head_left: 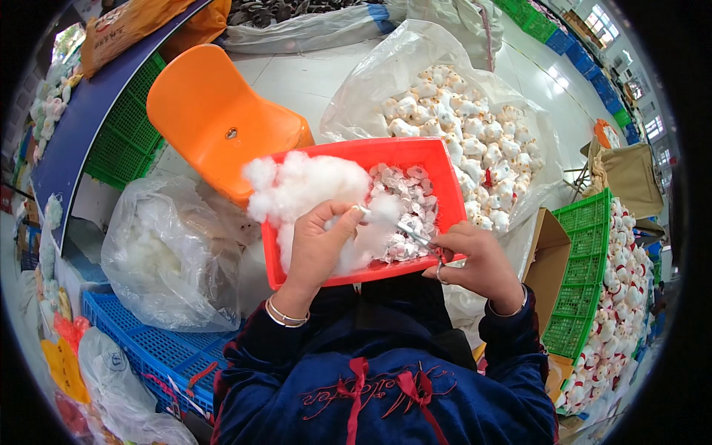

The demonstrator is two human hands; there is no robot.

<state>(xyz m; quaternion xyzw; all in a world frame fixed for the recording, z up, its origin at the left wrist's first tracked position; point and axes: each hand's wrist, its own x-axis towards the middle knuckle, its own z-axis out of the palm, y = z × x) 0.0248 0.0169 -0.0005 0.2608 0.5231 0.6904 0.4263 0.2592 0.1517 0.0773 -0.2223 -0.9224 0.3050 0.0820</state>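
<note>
At frame centre, the left hand [317,248] pinches white stuffing [308,185] over the red tray [437,159]; the right hand [478,259] grips a thin metal tool [404,226]. The tool tip might prick the fingers [348,222] close beside it.

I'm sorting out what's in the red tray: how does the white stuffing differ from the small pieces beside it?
The white stuffing is one loose fluffy mass filling the left side of the red tray; the small pieces are many separate, crinkled, greyish-pink bits heaped on the right. The stuffing is being gripped by the left hand; the pieces lie next to the right hand, which holds a thin metal tool. Both sit in the same tray.
</note>
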